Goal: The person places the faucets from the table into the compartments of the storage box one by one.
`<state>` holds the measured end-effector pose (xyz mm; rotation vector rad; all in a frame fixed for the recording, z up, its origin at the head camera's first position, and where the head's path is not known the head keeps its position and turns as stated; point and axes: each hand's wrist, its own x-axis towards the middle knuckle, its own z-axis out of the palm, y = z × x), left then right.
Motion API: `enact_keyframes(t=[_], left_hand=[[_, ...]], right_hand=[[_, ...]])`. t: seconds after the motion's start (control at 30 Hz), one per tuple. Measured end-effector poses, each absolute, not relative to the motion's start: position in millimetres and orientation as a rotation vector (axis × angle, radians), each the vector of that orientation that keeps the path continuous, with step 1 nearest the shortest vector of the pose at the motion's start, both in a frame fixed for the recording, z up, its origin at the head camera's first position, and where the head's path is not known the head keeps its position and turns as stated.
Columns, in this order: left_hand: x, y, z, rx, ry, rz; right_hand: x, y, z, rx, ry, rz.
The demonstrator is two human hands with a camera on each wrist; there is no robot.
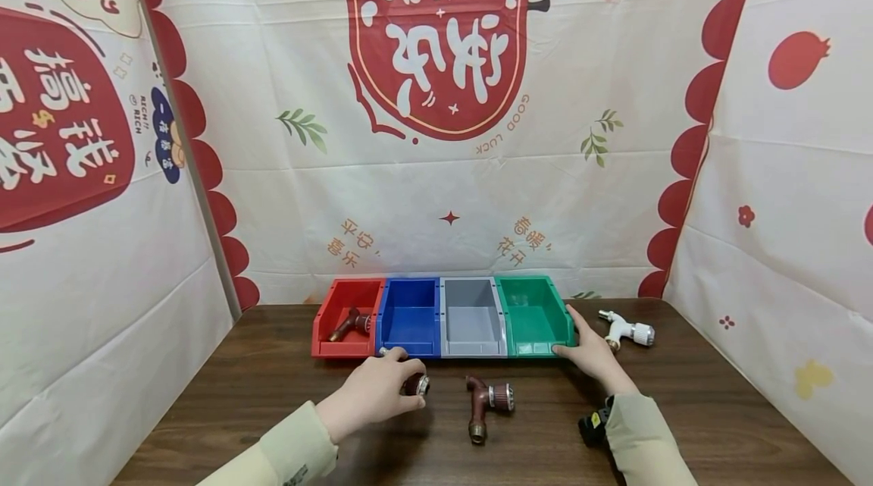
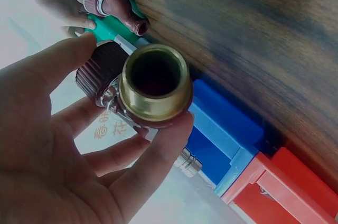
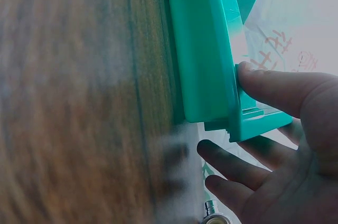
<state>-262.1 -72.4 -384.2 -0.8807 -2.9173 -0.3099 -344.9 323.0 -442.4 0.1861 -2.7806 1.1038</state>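
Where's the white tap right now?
In the head view, the white tap lies toward the right on the brown tabletop, just beyond the right hand, which touches the green bin.

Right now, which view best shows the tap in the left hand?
The left wrist view: the tap sits close up, its brass mouth and ridged knob plain. The head view shows only parts of it, around the left hand; the right wrist view shows none.

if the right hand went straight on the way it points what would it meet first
Most likely the green bin: the thumb of the right hand seems to rest against its front corner.
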Motion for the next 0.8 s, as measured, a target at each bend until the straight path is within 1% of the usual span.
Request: enact_keyframes(t=[0.8], left_hand=[[-279,-67,-380,-0.840,-2.932,-0.272]], right_hand=[[-345,323,-444,0.178,-2.780,1.106]])
